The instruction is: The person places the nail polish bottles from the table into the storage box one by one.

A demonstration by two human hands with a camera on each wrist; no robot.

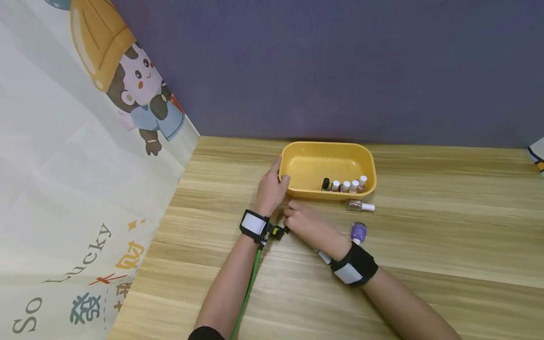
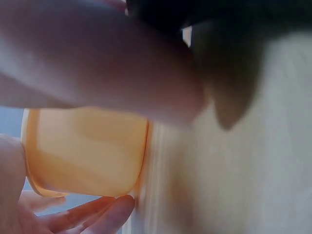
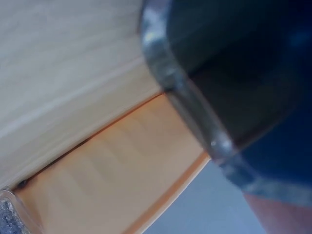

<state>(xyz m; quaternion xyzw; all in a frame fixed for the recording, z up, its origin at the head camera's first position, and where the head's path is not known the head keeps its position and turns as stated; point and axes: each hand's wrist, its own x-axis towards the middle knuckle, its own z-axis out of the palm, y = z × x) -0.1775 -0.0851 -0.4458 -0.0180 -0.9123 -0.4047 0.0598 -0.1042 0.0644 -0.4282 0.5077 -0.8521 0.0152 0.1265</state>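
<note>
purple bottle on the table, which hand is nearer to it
Right. The right hand lies just left of the purple bottle, its wrist beside it; the left hand is farther left, gripping the yellow tray's rim.

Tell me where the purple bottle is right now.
In the head view, the purple bottle lies on the wooden table beside the right wrist, nearer the person than the yellow tray.

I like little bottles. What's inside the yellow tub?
Inside the yellow tub, five small nail polish bottles stand along the near wall, one dark-capped, four white-capped. The wall hides their bottoms.
</note>
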